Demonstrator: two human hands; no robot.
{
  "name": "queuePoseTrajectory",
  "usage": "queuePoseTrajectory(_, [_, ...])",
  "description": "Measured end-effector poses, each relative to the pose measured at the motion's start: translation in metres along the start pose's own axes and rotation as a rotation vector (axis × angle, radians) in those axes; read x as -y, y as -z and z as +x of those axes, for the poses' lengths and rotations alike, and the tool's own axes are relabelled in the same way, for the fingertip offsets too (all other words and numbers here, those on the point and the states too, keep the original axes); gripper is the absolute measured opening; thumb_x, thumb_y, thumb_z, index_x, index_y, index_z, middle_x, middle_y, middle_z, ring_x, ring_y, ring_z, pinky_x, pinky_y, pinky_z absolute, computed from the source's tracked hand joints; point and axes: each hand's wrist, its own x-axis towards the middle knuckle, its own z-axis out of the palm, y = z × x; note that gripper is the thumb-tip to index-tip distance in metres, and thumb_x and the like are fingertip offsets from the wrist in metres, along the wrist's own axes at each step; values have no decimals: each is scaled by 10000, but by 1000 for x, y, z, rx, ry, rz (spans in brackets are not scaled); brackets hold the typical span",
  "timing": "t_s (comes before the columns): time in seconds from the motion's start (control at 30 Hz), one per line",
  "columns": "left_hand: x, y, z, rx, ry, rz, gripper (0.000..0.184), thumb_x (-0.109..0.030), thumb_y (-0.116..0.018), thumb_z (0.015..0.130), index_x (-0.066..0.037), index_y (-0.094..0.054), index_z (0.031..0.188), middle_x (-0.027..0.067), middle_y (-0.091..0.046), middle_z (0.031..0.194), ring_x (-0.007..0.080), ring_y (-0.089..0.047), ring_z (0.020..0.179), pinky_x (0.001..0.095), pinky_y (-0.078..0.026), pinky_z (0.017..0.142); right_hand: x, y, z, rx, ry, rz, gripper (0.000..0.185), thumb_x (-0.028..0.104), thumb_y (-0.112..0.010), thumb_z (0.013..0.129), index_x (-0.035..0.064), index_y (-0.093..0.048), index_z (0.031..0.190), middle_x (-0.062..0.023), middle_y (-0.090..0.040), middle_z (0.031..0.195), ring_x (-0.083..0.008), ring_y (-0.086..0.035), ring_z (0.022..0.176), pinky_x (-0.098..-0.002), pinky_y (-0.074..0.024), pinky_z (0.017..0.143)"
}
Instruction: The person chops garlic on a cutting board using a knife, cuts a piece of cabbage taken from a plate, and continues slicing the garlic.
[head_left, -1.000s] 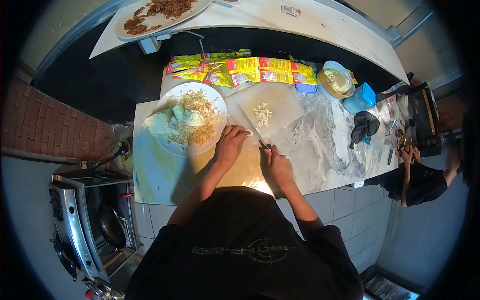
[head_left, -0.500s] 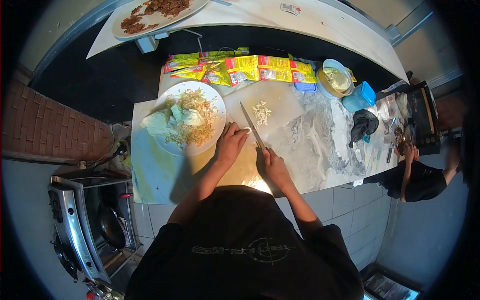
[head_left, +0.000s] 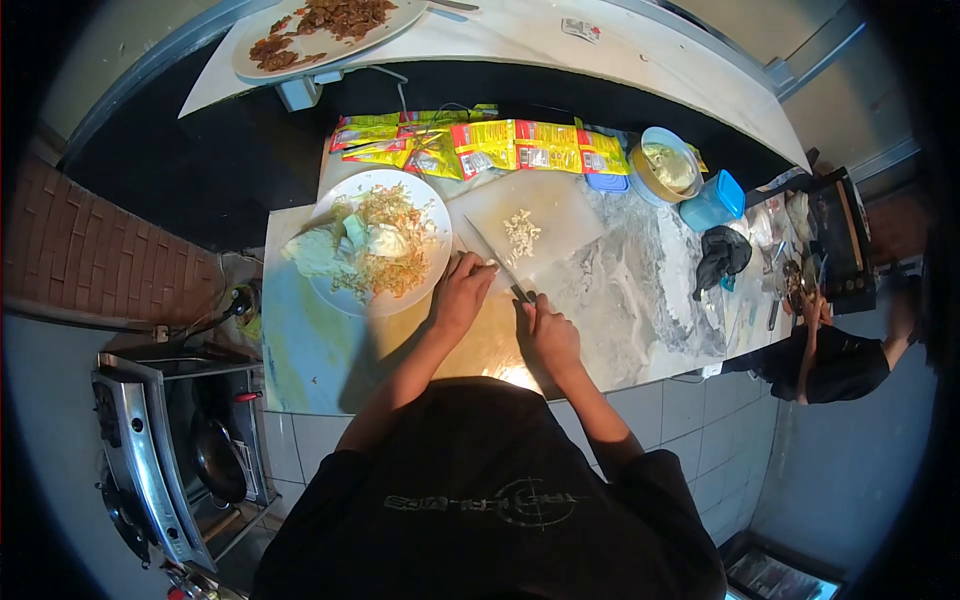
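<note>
My right hand point(head_left: 552, 340) is closed round the dark handle of a kitchen knife point(head_left: 488, 243), its blade slanting up and left over the white cutting board point(head_left: 574, 208). The fingers of my left hand point(head_left: 462, 296) are pinched on a small pale piece, apparently a garlic clove point(head_left: 493, 266), right beside the blade. Chopped white bits point(head_left: 521, 234) lie in a small heap on the board, right of the knife. Left of the board stands a white plate point(head_left: 335, 300) with shredded vegetables point(head_left: 400, 272) and a pale green cabbage wedge point(head_left: 325, 252).
Yellow-red sachets point(head_left: 540, 147) line the back of the counter. A bowl point(head_left: 668, 165), a blue container point(head_left: 712, 200) and a black bag point(head_left: 722, 256) stand at the right. A raised shelf point(head_left: 520, 32) holds a plate of brown food point(head_left: 340, 20). Another person point(head_left: 845, 362) works far right.
The knife blade has turned flatter and its tip has shifted left and slightly down. My left hand stays pinched beside it. The whole view has moved slightly.
</note>
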Motion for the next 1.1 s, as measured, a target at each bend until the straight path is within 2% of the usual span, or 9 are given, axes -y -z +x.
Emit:
queuePoseTrajectory(0.17, [-1,-3,-2,-38,-88,58,209,-13,-629,832,-62,-731,1008,55,-607,1000,263,-541,980,370,-461,860,-19,-10,-3,2,16,168,403,389,-370,1038,17,-520,1079,-328,-628,733,-508,-629,698,-580,-505,591])
queuePoseTrajectory(0.27, [-3,-1,-2,-23,-66,50,221,-11,-616,830,-60,-731,1012,53,-615,1005,259,-542,999,364,-458,885,-20,-10,-5,37,17,297,401,372,-377,1039,3,-531,1077,-338,-622,756,-533,-609,724,-600,-487,608])
queuePoseTrajectory(0.5, [-3,0,-1,-15,-75,78,221,-23,-618,825,-64,-736,1007,50,-624,1010,255,-545,1007,372,-453,901,-16,-10,-4,34,40,330,406,371,-374,1041,2,-539,1071,-346,-616,759,-540,-602,741,-608,-482,634])
queuePoseTrajectory(0.7, [-1,-1,-2,-13,-73,84,215,-26,-624,815,-67,-739,993,45,-625,1012,253,-548,1012,371,-455,900,-16,-17,-1,33,40,216,426,400,-353,1040,19,-536,1093,-326,-627,734,-521,-625,720,-583,-508,622])
queuePoseTrajectory(0.8, [-1,-3,0,-11,-58,74,233,-16,-620,807,-75,-739,998,42,-625,1022,252,-545,1021,372,-454,906,-12,-19,0,-6,50,199,387,386,-383,1037,28,-523,1075,-305,-619,685,-513,-617,665,-579,-493,566])
queuePoseTrajectory(0.87, [0,-2,0,-11,-80,105,261,3,-608,795,-81,-738,1006,39,-626,1027,253,-541,1032,375,-449,921,-7,-18,-1,-69,30,-11,367,390,-388,1034,47,-507,1093,-279,-617,643,-478,-637,641,-562,-500,527])
queuePoseTrajectory(0.97, [3,-4,-1,-10,-78,115,292,22,-593,775,-86,-737,1005,36,-628,1039,253,-537,1045,377,-442,939,-12,-14,1,-87,68,-91,345,390,-401,1029,67,-501,1099,-257,-618,623,-445,-655,635,-543,-510,505])
queuePoseTrajectory(1.1, [4,-1,-2,7,-107,104,312,37,-585,758,-94,-739,995,28,-630,1059,253,-535,1054,377,-439,951,-17,-5,0,-68,2,-8,394,408,-387,1031,44,-533,1061,-288,-644,712,-465,-654,675,-547,-527,577])
